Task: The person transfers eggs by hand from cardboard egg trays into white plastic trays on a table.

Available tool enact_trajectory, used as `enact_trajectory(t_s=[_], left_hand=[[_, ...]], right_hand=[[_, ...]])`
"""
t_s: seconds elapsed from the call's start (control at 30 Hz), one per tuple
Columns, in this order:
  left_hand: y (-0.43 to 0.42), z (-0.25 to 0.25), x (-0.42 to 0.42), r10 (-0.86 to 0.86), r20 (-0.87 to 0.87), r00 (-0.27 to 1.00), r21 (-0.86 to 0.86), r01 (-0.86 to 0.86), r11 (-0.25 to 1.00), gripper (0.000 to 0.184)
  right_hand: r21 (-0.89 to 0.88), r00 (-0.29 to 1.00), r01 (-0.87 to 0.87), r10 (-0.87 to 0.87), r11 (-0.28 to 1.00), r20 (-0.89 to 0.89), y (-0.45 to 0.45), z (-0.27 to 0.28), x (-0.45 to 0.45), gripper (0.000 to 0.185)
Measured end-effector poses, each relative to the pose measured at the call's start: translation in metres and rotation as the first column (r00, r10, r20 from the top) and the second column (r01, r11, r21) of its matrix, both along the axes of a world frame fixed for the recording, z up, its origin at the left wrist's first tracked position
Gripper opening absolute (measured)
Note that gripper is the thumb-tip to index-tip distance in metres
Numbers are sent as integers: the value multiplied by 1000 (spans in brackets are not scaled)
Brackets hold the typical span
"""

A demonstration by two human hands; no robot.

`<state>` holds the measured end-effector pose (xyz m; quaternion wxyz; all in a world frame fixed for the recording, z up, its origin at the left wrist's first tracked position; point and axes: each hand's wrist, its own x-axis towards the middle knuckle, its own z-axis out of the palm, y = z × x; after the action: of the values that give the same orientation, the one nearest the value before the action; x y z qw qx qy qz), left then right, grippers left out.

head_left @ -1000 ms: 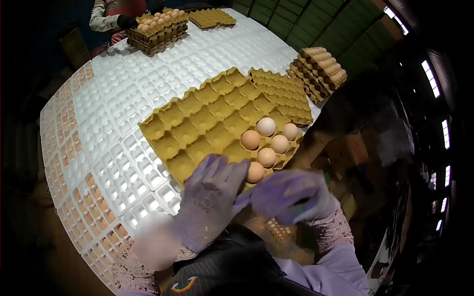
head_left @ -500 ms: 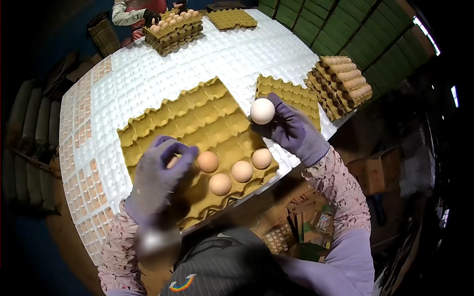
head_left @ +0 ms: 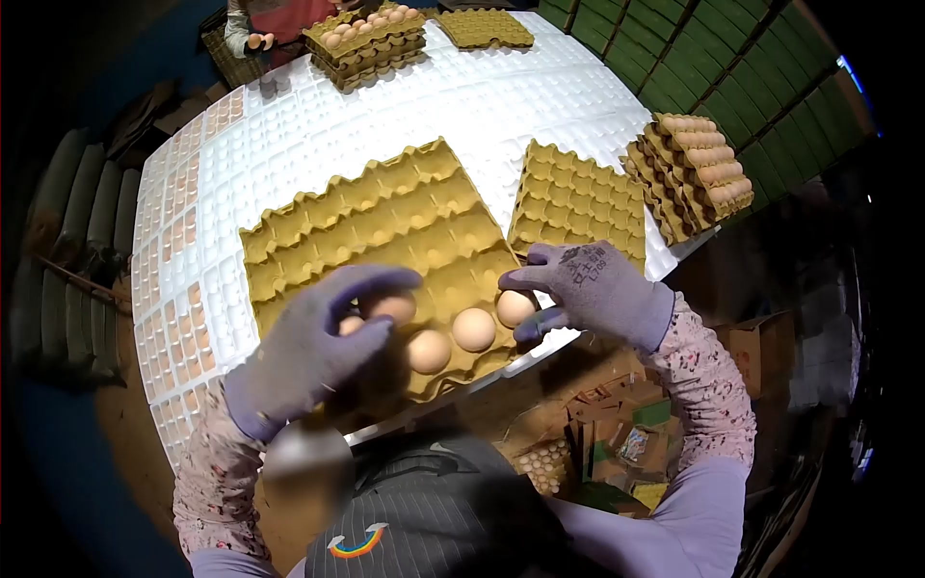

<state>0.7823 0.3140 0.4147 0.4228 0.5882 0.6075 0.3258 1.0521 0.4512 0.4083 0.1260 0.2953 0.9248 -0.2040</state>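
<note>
A yellow pulp egg tray (head_left: 385, 207) lies before me, with a few brown eggs in its near rows. My left hand (head_left: 323, 328), in a purple-grey glove, curls its fingers over a brown egg (head_left: 393, 307); another egg partly shows in its palm. My right hand (head_left: 602, 289), gloved alike, has thumb and fingers around the egg (head_left: 515, 307) at the tray's right edge. Between the hands, an egg (head_left: 429, 352) and a paler egg (head_left: 473, 329) sit in the tray. The white egg seen earlier is not visible in my right hand.
White moulded trays (head_left: 289, 135) cover the table, some at left filled with eggs. A yellow tray (head_left: 578, 197) and stacked egg trays (head_left: 689, 178) stand at right. Across the table are another stack (head_left: 366, 48) and a person (head_left: 275, 29) holding eggs. Cardboard (head_left: 617, 414) lies below.
My right hand has come down from holding up a white egg to the tray's right-edge egg. My left hand has moved right, over a brown egg that stood uncovered. The view has shifted slightly.
</note>
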Motion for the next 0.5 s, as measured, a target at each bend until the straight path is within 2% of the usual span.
enact_trajectory(t_s=[0.03, 0.07, 0.1, 0.13, 0.17, 0.23, 0.27, 0.3, 0.33, 0.37, 0.4, 0.43, 0.5], left_hand=[[-2, 1, 10, -107, -312, 944, 108, 148, 983, 28], [-6, 3, 29, -87, -525, 847, 63, 140, 988, 24], [-10, 11, 46, -174, -735, 655, -73, 179, 981, 23], [-13, -4, 57, -92, -845, 528, 16, 196, 980, 25], [-13, -14, 64, 1, -922, 386, 94, 222, 971, 28], [-15, -22, 57, -9, -908, 419, 89, 215, 973, 31], [-15, -21, 51, -25, -893, 450, 84, 220, 972, 35], [-15, -19, 41, -20, -895, 446, 82, 208, 975, 35], [-17, -15, 26, -42, -606, 794, 77, 112, 991, 43], [-20, -11, 9, -8, -200, 980, 38, 16, 999, 51], [-24, -12, -9, 22, 162, 986, -110, -4, 994, 70], [-36, -14, -20, 97, 388, 917, -216, -12, 976, 88], [-53, -17, -36, 272, 628, 729, -325, -71, 943, 91]], right_hand=[[142, 997, -70, 65, 987, 42, 0, -8, 0, 51], [6, 999, 12, -12, 1000, 31, 3, -1, -1, 53], [-128, 996, 92, -88, 988, 31, 7, 6, -2, 55], [-279, 950, 212, -264, 937, -164, 11, -5, 5, 50], [-710, 800, 246, -552, 660, -236, 15, 0, 9, 40], [-879, 706, 56, -641, 474, -301, 11, 14, 9, 37], [-722, 685, -98, -480, 684, -548, 14, -5, 5, 37], [-579, 763, -32, -354, 814, -540, 3, 3, -6, 31], [-223, 896, -38, -66, 974, -438, -8, 4, -18, 29], [163, 959, -138, 173, 977, -223, -18, 3, -29, 30], [358, 959, -264, 282, 896, 4, -28, 3, -35, 45], [411, 955, -286, 293, 865, 47, -29, -9, -40, 43], [287, 977, -141, 180, 948, -115, -28, 7, -42, 44]])
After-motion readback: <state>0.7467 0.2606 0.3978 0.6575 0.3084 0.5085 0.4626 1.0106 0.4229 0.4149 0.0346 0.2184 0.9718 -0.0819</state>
